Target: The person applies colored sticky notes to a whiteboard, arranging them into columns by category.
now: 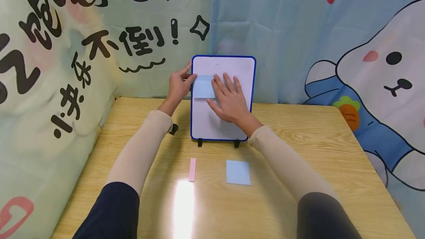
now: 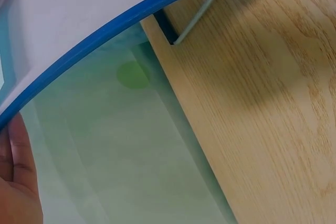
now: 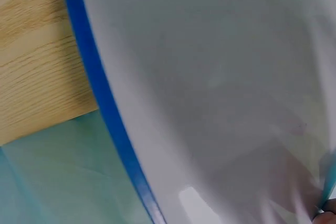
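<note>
Left hand (image 1: 179, 86), light blue paper (image 1: 203, 87) and right hand (image 1: 229, 100), side by side at the whiteboard (image 1: 217, 128).
The left hand pinches the board's left rim, thumb in front at the paper's left edge; below, a pink strip (image 1: 192, 170) lies on the tabletop (image 1: 299, 128), long axis towards the board. The paper is just right of that thumb, near both hands; its right end meets the right hand's straight, spread fingers, which hide too much to tell its long axis. Lower right, a blue sheet (image 1: 238, 172) rests on the tabletop.
</note>
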The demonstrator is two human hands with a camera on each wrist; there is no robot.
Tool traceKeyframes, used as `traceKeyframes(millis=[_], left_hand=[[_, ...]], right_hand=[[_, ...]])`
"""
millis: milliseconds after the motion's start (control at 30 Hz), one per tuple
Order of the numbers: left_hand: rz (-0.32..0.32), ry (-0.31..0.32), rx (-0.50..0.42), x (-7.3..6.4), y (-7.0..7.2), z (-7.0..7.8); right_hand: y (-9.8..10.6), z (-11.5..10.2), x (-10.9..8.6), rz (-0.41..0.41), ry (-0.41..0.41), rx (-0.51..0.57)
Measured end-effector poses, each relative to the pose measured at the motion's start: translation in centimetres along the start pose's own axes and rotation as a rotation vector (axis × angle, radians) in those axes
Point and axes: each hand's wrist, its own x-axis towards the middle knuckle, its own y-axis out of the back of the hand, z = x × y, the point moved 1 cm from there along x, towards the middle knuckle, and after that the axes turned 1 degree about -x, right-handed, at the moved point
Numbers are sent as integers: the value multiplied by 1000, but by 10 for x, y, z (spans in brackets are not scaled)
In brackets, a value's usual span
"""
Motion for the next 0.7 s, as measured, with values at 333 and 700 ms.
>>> traceKeyframes(millis=[333, 700], left_hand=[[-1, 16, 26, 0, 1, 1], [-11, 7, 41, 0, 0, -1]], right_hand=[[0, -1, 1, 22, -5, 18], [4, -19, 12, 26, 51, 25]])
